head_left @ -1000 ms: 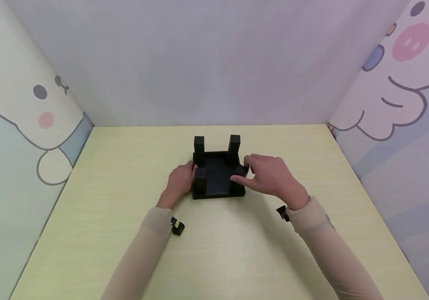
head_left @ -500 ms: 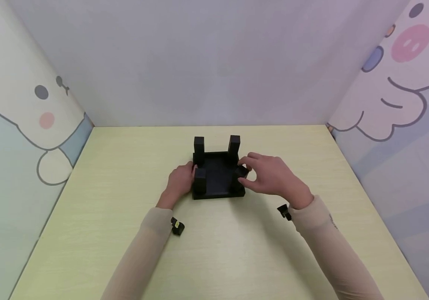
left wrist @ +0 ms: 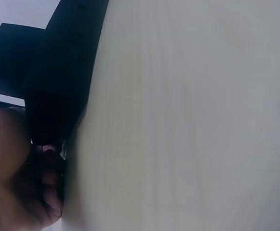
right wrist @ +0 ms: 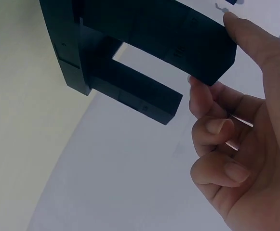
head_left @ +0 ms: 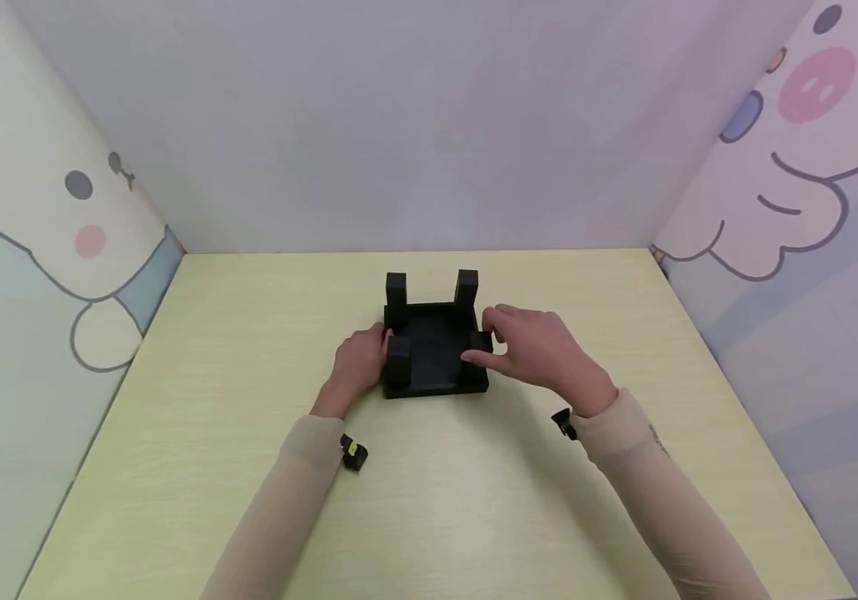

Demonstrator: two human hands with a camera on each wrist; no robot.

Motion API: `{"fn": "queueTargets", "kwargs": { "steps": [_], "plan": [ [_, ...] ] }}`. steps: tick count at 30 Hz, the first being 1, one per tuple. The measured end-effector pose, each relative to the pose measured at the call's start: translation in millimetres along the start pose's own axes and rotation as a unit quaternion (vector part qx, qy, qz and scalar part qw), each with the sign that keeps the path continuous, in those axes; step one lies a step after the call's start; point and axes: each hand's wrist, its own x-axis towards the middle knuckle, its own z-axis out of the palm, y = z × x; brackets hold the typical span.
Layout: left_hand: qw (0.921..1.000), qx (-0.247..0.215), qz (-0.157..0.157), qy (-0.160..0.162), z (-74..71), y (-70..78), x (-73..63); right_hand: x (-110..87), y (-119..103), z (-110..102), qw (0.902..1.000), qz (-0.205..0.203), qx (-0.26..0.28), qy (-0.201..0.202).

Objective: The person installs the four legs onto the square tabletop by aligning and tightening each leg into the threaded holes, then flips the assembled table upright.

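A black square base (head_left: 436,360) with a raised rim lies on the table, a square leg standing up at each corner, like a small table upside down. My left hand (head_left: 359,360) grips its left side, the fingers partly hidden; the left wrist view shows them curled by the base's dark edge (left wrist: 70,57). At the near right corner, my right hand (head_left: 537,346) pinches the top of a leg (head_left: 482,342) between thumb and index finger. In the right wrist view this leg (right wrist: 178,41) has small markings on its side, and the other fingers curl loosely below it.
Both far legs, the left one (head_left: 396,298) and the right one (head_left: 466,292), stand upright, as does the near left leg (head_left: 399,360). The pale wooden table (head_left: 429,500) meets a plain back wall (head_left: 414,125). Cartoon-printed panels flank it.
The near right leg has turned, its top now squarer to the base. My right thumb and index finger have shifted round it, the thumb further left. The left hand keeps its place.
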Motion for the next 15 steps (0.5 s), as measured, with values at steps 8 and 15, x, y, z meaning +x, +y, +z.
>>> {"fn": "queueTargets", "kwargs": {
  "steps": [8,15],
  "plan": [
    [1.0000,-0.001,0.001,0.005,0.8,-0.8,-0.6,0.0,-2.3,-6.7,0.9997,-0.021,0.005,-0.012],
    [1.0000,0.000,0.001,0.001,0.1,-0.5,0.3,0.9,-0.7,-1.6,0.9994,-0.031,-0.005,0.013]
  ]
}}
